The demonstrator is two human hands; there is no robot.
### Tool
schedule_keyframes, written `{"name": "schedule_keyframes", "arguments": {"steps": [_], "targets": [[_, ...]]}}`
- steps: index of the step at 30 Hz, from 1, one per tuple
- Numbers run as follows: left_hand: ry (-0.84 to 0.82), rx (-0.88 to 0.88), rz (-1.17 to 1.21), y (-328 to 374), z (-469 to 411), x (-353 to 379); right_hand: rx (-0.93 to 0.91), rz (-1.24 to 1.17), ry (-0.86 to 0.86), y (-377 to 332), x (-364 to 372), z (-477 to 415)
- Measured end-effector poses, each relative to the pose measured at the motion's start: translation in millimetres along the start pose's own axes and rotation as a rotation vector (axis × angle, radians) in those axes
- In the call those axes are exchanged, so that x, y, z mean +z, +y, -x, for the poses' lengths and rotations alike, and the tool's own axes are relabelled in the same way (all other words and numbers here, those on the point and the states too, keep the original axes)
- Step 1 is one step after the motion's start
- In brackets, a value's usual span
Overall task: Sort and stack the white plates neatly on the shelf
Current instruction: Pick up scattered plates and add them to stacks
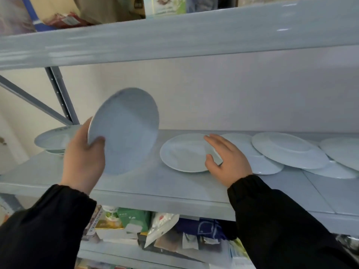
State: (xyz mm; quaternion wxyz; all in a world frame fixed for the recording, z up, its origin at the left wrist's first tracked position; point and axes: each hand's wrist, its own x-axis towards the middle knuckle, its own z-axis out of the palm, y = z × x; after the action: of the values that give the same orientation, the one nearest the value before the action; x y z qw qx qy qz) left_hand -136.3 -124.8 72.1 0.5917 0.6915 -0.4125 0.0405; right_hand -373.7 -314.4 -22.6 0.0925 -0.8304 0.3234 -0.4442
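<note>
Your black sleeves (44, 226) fill the bottom corners, reaching up to the grey shelf (155, 183).

Your left grip (83, 152) is clamped on the lower left rim of a white plate (124, 131). The thumb is pressed on the plate's face and the fingers are hidden behind it. That plate stands steeply tilted, almost on edge. Its long axis runs nearly upright with the top leaning a little right, and its face is turned toward you and to the right. It is blurred, and you cannot tell whether its lower edge touches the shelf.

Your right grip (227, 158) is spread and relaxed, the fingers nearly straight. It rests on the right rim of a second plate (184, 152), with the thumb on the plate's face. This plate lies flat on the shelf, face up, just right of the tilted one.

To the right, more plates (287, 150) lie flat and overlap one another loosely. At the far left, behind your left grip, sits a small stack of plates (54, 140). Packets (155, 226) crowd the shelf below.
</note>
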Motion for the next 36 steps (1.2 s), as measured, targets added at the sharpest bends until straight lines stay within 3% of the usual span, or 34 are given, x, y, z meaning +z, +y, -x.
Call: {"name": "schedule_keyframes", "arguments": {"steps": [3, 7, 11, 15, 23, 28, 33, 36], "targets": [[0.001, -0.206, 0.293, -9, -16, 32, 0.039, -0.025, 0.081, 6, -7, -1], [-0.124, -0.413, 0.608, -30, -35, 80, 0.054, -0.023, 0.147, 16, -15, -1], [-0.241, -0.586, 0.779, -51, -40, 118, 0.062, -0.015, 0.180, 23, -22, -1], [-0.300, -0.669, 0.731, -67, -32, 141, 0.083, -0.033, 0.208, 24, -24, 0], [-0.309, -0.522, 0.580, -65, -15, 143, 0.077, -0.069, 0.226, 19, -17, 1], [-0.406, -0.487, 0.406, -75, -22, 140, 0.080, -0.062, 0.214, 20, -17, 1], [-0.478, -0.679, 0.421, -71, -34, 133, 0.093, -0.075, 0.210, 21, -17, 0], [-0.474, -0.707, 0.418, -67, -34, 134, 0.099, -0.082, 0.205, 21, -16, 1]]}}
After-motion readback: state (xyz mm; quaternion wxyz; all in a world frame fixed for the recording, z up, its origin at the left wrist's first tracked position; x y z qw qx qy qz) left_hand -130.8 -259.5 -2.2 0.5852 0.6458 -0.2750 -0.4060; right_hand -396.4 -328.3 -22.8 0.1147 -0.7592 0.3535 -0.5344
